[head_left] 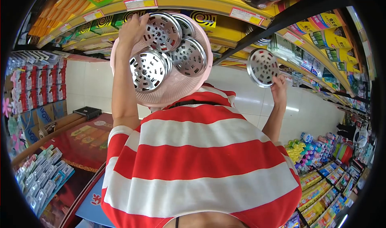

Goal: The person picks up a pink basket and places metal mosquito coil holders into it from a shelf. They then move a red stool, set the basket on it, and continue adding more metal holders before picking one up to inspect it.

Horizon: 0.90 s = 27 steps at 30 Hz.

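A pink perforated basket (177,92) is in front of the striped shirt, with several round metal discs with slots inside it. My left hand (134,29) is closed on the edge of the upper metal disc (163,32), over the basket's left side. Two more discs lie lower in the basket, a shiny one (148,71) at left and another (189,56) at right. Out to the right, my right hand (278,84) grips a separate slotted disc (263,67) by its lower right edge, away from the basket.
Yellow shelves (201,0) with boxes and price tags run across the top and right. A black shelf post (277,23) slants between the basket and right shelves. Red packs (40,81) and a red-topped table (96,135) stand at left. Colourful goods (315,149) fill the lower right.
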Each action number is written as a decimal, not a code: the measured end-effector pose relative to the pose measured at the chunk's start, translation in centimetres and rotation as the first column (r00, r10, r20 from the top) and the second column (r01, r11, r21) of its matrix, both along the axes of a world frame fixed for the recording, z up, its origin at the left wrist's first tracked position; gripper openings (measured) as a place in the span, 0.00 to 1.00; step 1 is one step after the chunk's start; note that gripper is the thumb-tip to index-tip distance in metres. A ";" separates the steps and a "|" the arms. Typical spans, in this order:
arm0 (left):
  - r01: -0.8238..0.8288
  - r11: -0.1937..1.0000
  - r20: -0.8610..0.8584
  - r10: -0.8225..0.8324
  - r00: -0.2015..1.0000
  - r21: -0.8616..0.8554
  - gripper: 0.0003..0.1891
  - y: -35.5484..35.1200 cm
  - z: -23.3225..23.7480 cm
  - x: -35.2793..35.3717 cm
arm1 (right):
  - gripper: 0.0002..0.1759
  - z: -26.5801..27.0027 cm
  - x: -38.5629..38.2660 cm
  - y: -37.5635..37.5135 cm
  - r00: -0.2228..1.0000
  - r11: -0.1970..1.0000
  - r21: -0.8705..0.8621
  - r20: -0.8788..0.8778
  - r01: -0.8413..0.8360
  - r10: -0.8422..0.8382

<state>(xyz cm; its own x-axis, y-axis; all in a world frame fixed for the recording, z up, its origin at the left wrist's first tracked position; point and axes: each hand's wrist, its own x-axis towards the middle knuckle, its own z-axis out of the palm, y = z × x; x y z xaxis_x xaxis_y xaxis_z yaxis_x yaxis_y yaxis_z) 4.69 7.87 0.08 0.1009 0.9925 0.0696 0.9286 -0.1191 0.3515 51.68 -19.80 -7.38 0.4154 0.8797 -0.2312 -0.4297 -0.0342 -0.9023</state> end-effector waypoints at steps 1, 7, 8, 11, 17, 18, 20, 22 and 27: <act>0.007 1.000 0.004 -0.007 1.000 -0.003 0.31 0.0 0.1 0.2 | 0.10 0.7 -1.8 0.2 1.000 0.999 -0.028 0.009 -0.024 0.024; 0.039 0.999 -0.010 -0.039 0.999 -0.005 0.33 0.6 -0.3 0.6 | 0.11 5.4 -10.6 5.3 0.952 0.951 0.065 0.062 -0.302 0.298; 0.040 0.999 -0.012 -0.041 0.999 -0.007 0.33 0.6 -0.3 0.7 | 0.11 6.1 -11.6 6.6 0.935 0.935 0.072 0.094 -0.348 0.341; 0.046 0.999 -0.009 -0.046 0.999 0.004 0.33 0.5 -0.3 0.6 | 0.13 8.8 -15.9 10.0 0.865 0.883 0.091 0.271 -0.459 0.422; 0.080 0.997 0.036 -0.079 0.996 -0.025 0.33 0.7 -0.7 -0.4 | 0.16 7.6 -23.6 14.0 0.613 0.807 -0.120 0.590 -0.578 0.526; 0.080 0.996 0.037 -0.079 0.996 -0.027 0.34 0.8 -0.9 -0.6 | 0.17 6.3 -24.8 14.4 0.572 0.809 -0.153 0.634 -0.567 0.521; 0.055 0.996 0.077 -0.050 0.996 -0.075 0.34 -0.1 0.2 -0.7 | 0.18 5.6 -27.3 14.6 0.605 0.829 -0.099 0.637 -0.550 0.478; 0.043 0.995 0.082 -0.035 0.996 -0.093 0.35 -0.5 0.4 -0.6 | 0.18 4.7 -29.3 14.9 0.607 0.823 -0.147 0.608 -0.548 0.512; 0.032 0.993 0.008 -0.031 0.999 -0.117 0.36 0.2 -0.4 -1.0 | 0.17 3.0 -32.0 15.3 0.718 0.809 -0.154 0.390 -0.567 0.577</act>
